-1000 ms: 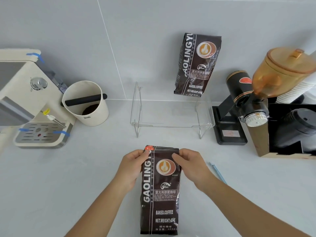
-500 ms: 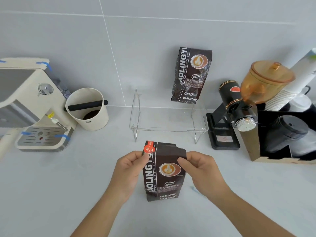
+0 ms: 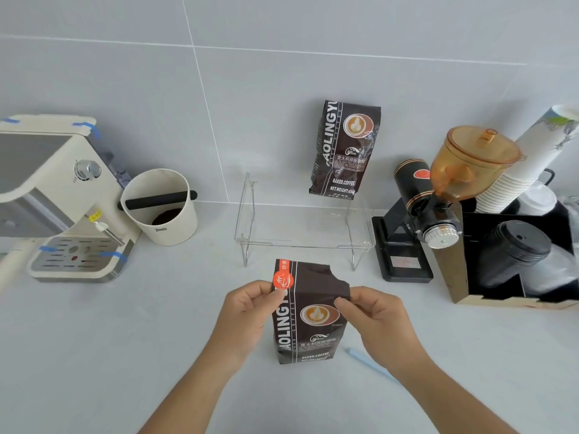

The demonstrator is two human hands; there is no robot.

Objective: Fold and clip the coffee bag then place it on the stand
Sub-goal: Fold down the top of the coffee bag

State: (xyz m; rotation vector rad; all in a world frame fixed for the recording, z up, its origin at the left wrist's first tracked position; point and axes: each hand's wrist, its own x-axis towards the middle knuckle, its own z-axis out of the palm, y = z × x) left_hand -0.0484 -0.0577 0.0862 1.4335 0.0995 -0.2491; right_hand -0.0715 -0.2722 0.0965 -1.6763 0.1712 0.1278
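Observation:
A dark brown coffee bag (image 3: 308, 327) with an orange round sticker stands upright on the white counter in front of me. Its top edge is torn open at the right corner. My left hand (image 3: 247, 311) pinches the bag's upper left side by the sticker. My right hand (image 3: 372, 321) pinches the upper right side just below the torn corner. The clear acrylic stand (image 3: 300, 242) sits just behind the bag. A light blue clip (image 3: 369, 363) lies on the counter to the right, partly hidden by my right forearm.
A second coffee bag (image 3: 344, 151) leans against the wall on the stand's back right. A cream espresso machine (image 3: 53, 195) and a white knock box (image 3: 159, 208) are at the left. A grinder (image 3: 438, 202) and a black cup holder box (image 3: 517, 255) stand at the right.
The bag went from lying flat on the counter to standing upright, held by both hands at its top. The view tilted up and back a little.

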